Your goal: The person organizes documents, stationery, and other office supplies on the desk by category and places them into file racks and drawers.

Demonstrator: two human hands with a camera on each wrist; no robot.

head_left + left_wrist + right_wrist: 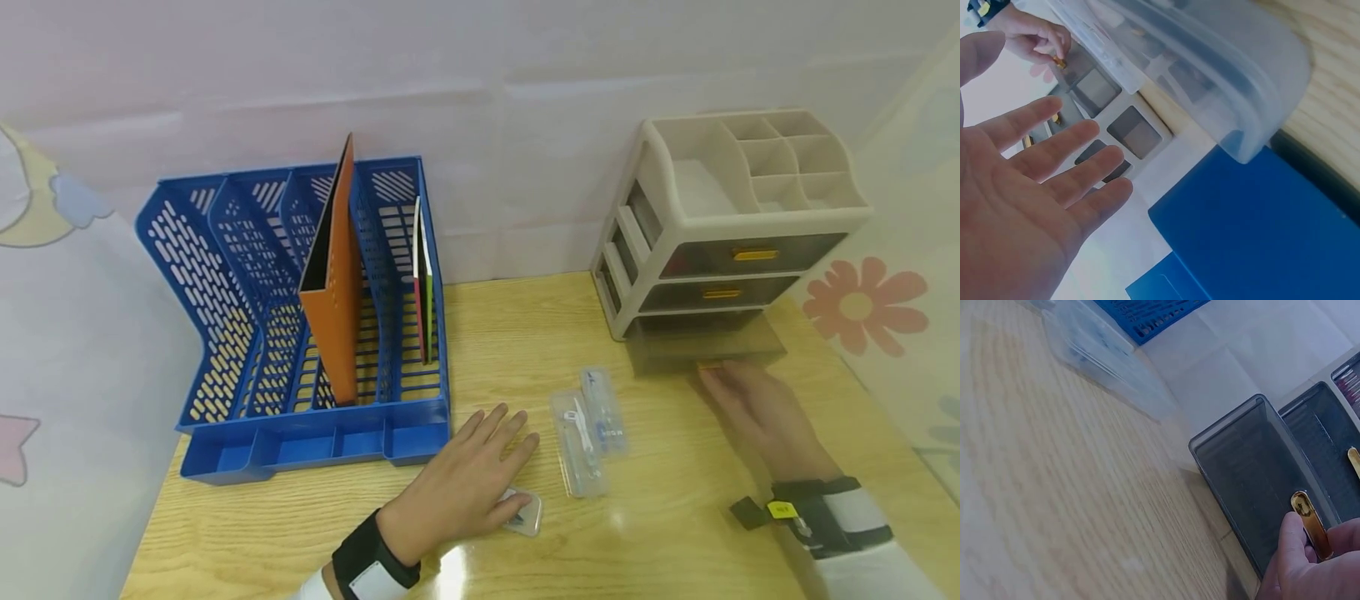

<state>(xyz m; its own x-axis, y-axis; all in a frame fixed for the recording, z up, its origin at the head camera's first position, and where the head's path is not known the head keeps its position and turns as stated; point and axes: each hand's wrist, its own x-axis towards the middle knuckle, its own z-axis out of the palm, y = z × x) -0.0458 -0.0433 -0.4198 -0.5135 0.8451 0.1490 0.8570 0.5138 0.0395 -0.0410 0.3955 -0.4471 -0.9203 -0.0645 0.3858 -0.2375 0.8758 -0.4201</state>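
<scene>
My right hand (761, 412) pinches the gold handle (1311, 524) of the bottom drawer (1244, 481), thumb on one side and fingers on the other. That smoky see-through drawer is pulled out from the white desktop organizer (757, 187). My left hand (465, 483) is spread with its fingers straight, palm bare in the left wrist view. Its thumb overlaps a small clear case (531, 515) with something dark inside, partly hidden by the hand. Just right of it lie two long clear plastic cases (577, 442), the nearer one with a white slim item in it.
A blue file rack (300, 450) stands at the left, holding an orange binder (341, 325) and thin booklets (422, 292). Two upper drawers (750, 258) of the organizer are closed. A white wall sheet (517, 192) hangs behind the wooden table (660, 517).
</scene>
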